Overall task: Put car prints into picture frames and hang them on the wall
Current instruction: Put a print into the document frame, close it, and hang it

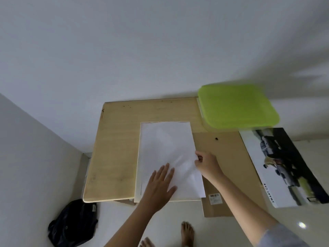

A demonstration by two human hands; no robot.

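Evidently early stage. Left grip (158, 184) flat, fingers straight, pressing white sheet (165, 145) on worktop (115, 139). Right grip (207, 164) pinching sheet's right edge. Car print (284, 166) unframed, well right, beside brown backing board (227, 157). Framing, hanging left.

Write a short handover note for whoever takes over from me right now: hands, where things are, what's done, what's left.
Left hand: flat, pressing on the white sheet.
Right hand: pinches that sheet's right edge.
The sheet lies on the wooden table, over a pale panel, probably the frame.
The brown backing board lies just right of it.
The car print lies farther right, unframed.
Done: the backing appears to be out.
Left: lift the sheet away, put the print in, refit the backing, hang it. Nothing is on the wall in view.
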